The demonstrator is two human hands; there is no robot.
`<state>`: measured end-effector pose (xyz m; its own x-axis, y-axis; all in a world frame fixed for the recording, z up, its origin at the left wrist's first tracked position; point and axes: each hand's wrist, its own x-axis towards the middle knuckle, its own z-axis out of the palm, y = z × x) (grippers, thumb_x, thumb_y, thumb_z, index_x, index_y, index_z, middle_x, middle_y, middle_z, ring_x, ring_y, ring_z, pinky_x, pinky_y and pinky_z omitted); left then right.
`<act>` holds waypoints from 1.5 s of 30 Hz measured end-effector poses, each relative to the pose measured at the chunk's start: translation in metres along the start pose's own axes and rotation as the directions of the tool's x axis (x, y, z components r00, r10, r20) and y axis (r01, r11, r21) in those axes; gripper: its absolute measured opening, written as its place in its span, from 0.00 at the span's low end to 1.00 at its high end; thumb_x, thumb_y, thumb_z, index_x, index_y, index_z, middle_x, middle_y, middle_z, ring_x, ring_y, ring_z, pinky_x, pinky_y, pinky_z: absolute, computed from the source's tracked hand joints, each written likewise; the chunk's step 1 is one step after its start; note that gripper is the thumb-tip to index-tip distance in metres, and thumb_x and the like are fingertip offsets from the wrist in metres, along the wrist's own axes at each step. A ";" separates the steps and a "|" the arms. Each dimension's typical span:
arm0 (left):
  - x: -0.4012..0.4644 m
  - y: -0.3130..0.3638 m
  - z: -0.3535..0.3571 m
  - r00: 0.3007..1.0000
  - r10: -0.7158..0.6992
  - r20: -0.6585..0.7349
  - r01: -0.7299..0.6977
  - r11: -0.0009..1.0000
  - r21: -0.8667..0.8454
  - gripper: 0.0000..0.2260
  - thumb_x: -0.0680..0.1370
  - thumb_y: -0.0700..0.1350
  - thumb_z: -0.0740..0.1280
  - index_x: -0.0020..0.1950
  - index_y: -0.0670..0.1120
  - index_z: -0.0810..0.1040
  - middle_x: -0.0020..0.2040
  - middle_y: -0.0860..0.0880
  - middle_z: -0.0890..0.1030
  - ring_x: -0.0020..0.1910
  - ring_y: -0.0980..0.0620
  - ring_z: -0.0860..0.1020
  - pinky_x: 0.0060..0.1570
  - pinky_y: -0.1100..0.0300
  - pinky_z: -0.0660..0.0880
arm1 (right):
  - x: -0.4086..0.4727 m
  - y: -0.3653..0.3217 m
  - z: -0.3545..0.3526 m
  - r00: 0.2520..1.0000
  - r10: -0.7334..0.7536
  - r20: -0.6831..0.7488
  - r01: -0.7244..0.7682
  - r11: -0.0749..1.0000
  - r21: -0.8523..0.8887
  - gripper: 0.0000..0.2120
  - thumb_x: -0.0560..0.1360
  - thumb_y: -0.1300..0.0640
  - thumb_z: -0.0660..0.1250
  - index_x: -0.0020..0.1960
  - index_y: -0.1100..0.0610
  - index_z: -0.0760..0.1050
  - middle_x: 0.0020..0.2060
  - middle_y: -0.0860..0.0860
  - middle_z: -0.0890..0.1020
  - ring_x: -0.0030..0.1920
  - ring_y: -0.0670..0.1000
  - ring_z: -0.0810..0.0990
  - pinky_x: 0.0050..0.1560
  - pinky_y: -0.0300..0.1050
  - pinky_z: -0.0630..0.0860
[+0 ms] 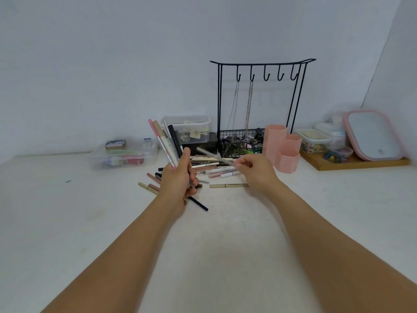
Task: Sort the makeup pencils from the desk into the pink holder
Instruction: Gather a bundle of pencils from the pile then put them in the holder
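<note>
My left hand point(179, 177) grips a bundle of several makeup pencils point(165, 141) that fan upward above the desk, with a black one sticking out below the fist. My right hand point(255, 171) pinches one grey pencil point(214, 156) that points up and left toward the bundle; it is blurred. A pile of loose pencils point(212, 169) lies on the white desk behind and between both hands, and a gold one point(228, 185) lies in front of my right hand. The pink holder point(283, 146), three hexagonal cups, stands just right of my right hand.
A black wire jewellery stand point(259, 105) with chains and a basket stands behind the pile. Clear plastic boxes point(124, 153) sit at the left and back. A wooden tray point(361, 162) with small containers and a pink-rimmed mirror point(374, 135) sits at the right.
</note>
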<state>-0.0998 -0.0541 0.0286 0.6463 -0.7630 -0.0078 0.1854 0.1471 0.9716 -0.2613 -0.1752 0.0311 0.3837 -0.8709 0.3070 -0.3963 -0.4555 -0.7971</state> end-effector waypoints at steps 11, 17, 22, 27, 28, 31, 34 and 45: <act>-0.001 -0.008 0.004 0.995 0.035 0.095 -0.038 0.999 0.025 0.23 0.72 0.66 0.73 0.36 0.49 0.71 0.26 0.52 0.71 0.24 0.56 0.69 0.20 0.64 0.63 | -0.024 -0.036 0.016 0.887 -0.016 0.461 -0.406 0.448 0.797 0.06 0.80 0.66 0.65 0.52 0.64 0.80 0.41 0.56 0.81 0.40 0.48 0.82 0.43 0.37 0.81; 0.000 -0.007 0.002 0.993 0.092 0.068 -0.094 0.995 0.036 0.24 0.66 0.64 0.79 0.31 0.48 0.73 0.24 0.51 0.72 0.21 0.55 0.68 0.21 0.64 0.64 | -0.041 -0.040 0.042 0.837 -0.039 0.546 -0.457 0.500 0.736 0.04 0.80 0.64 0.66 0.51 0.61 0.80 0.39 0.54 0.84 0.38 0.48 0.83 0.43 0.39 0.82; -0.002 -0.008 0.003 0.991 0.120 0.062 -0.125 0.987 0.098 0.22 0.63 0.59 0.83 0.40 0.45 0.80 0.31 0.45 0.80 0.26 0.50 0.75 0.26 0.61 0.71 | -0.044 -0.040 0.045 0.876 -0.051 0.480 -0.338 0.646 0.685 0.04 0.78 0.67 0.68 0.51 0.63 0.80 0.38 0.56 0.83 0.38 0.49 0.82 0.43 0.39 0.82; 0.001 -0.011 0.003 0.995 0.098 0.032 -0.102 0.978 0.180 0.12 0.74 0.49 0.76 0.37 0.44 0.78 0.25 0.48 0.76 0.20 0.55 0.71 0.19 0.64 0.64 | -0.043 -0.041 0.041 0.919 -0.072 0.387 -0.171 0.813 0.557 0.08 0.73 0.67 0.74 0.39 0.57 0.83 0.33 0.52 0.84 0.34 0.47 0.82 0.37 0.37 0.79; 0.002 -0.011 0.004 0.995 0.093 0.026 -0.096 0.978 0.184 0.13 0.75 0.49 0.74 0.36 0.43 0.78 0.25 0.47 0.76 0.20 0.55 0.71 0.19 0.64 0.65 | -0.039 -0.041 0.037 0.922 -0.086 0.377 -0.132 0.846 0.517 0.06 0.73 0.65 0.74 0.41 0.56 0.84 0.34 0.51 0.85 0.35 0.45 0.82 0.37 0.36 0.79; 0.003 -0.009 0.004 0.997 0.074 0.011 -0.075 0.983 0.170 0.17 0.77 0.50 0.71 0.33 0.41 0.76 0.28 0.43 0.76 0.24 0.52 0.75 0.21 0.63 0.69 | -0.019 -0.030 0.015 0.975 -0.158 0.155 0.127 0.973 0.192 0.04 0.75 0.63 0.73 0.46 0.55 0.85 0.39 0.46 0.85 0.37 0.40 0.81 0.41 0.36 0.76; 0.004 -0.009 0.003 0.999 0.039 0.016 -0.041 0.991 0.127 0.17 0.80 0.51 0.70 0.35 0.42 0.74 0.26 0.47 0.75 0.23 0.53 0.73 0.20 0.63 0.66 | 0.002 -0.003 -0.016 0.986 -0.168 0.007 0.164 0.949 -0.270 0.09 0.77 0.64 0.70 0.53 0.55 0.85 0.50 0.48 0.85 0.48 0.47 0.81 0.54 0.44 0.76; 0.001 -0.005 0.002 0.994 0.031 0.109 -0.043 0.993 0.111 0.17 0.79 0.56 0.71 0.39 0.47 0.72 0.25 0.53 0.71 0.22 0.57 0.67 0.19 0.65 0.62 | 0.014 0.038 -0.023 0.996 0.073 0.052 -0.050 0.935 -0.351 0.08 0.75 0.66 0.72 0.51 0.57 0.85 0.51 0.54 0.84 0.50 0.54 0.81 0.57 0.48 0.77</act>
<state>-0.1018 -0.0569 0.0239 0.5672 -0.8222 0.0479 0.0744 0.1090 0.9912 -0.2904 -0.2091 0.0168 0.3966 -0.8910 0.2209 -0.6825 -0.4472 -0.5782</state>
